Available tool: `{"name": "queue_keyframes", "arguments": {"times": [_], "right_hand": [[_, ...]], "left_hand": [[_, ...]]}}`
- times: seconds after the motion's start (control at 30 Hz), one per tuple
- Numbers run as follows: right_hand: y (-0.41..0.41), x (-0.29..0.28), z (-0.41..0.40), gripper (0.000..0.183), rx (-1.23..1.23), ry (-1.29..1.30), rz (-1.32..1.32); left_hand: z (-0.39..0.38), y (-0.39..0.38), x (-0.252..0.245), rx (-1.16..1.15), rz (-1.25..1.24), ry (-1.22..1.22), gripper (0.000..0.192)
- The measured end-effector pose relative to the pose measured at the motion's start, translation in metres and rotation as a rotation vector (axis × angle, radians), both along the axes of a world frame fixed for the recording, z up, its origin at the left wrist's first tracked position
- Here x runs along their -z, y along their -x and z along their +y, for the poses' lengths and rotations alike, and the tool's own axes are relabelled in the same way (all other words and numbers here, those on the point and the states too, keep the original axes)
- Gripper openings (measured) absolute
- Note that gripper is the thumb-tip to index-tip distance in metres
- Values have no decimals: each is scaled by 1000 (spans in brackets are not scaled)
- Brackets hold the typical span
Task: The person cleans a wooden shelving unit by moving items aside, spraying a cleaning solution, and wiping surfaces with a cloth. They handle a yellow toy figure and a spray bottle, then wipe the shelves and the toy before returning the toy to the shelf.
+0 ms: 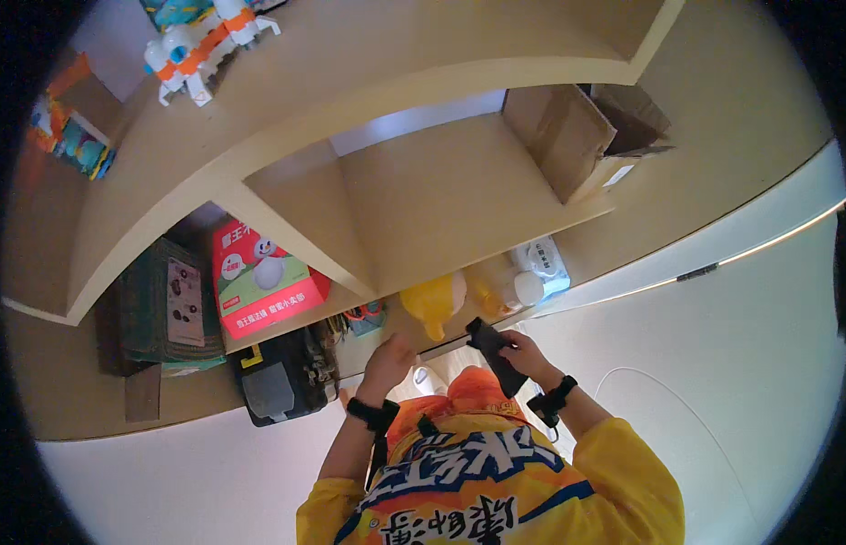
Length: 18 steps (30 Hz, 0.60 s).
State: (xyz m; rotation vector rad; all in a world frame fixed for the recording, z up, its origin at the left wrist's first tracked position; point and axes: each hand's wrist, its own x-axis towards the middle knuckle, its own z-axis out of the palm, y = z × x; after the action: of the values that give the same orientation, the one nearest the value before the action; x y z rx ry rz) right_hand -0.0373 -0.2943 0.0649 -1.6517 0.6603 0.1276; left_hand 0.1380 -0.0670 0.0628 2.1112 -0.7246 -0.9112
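Note:
My right hand grips a dark, flat, elongated item, perhaps a pouch or sleeve, held tilted in front of my body. My left hand is curled closed near the front edge of the lower shelf, with nothing showing in it. Each wrist wears a black strap. Just beyond my hands, a yellow item with a pale side lies on the shelf. To its right are a container with a white lid and a white and blue soft pack.
At left stand a black case with a grey panel, a red box with a snowman picture and dark green boxes. Red-handled scissors sit beside the case. An open cardboard box and white-orange toy figures occupy higher shelves.

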Motion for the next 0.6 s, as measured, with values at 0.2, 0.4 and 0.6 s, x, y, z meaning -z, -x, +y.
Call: {"name": "queue_keyframes", "arguments": {"times": [0.2, 0.4, 0.6], "right_hand": [[19, 10, -4, 31, 52, 8, 91], [73, 26, -19, 33, 132, 166, 138], [86, -14, -19, 33, 166, -78, 150]], "left_hand": [[-68, -19, 10, -259, -444, 196, 47], [-110, -40, 14, -273, -675, 105, 39], [-90, -22, 33, -256, -589, 90, 28]]}}
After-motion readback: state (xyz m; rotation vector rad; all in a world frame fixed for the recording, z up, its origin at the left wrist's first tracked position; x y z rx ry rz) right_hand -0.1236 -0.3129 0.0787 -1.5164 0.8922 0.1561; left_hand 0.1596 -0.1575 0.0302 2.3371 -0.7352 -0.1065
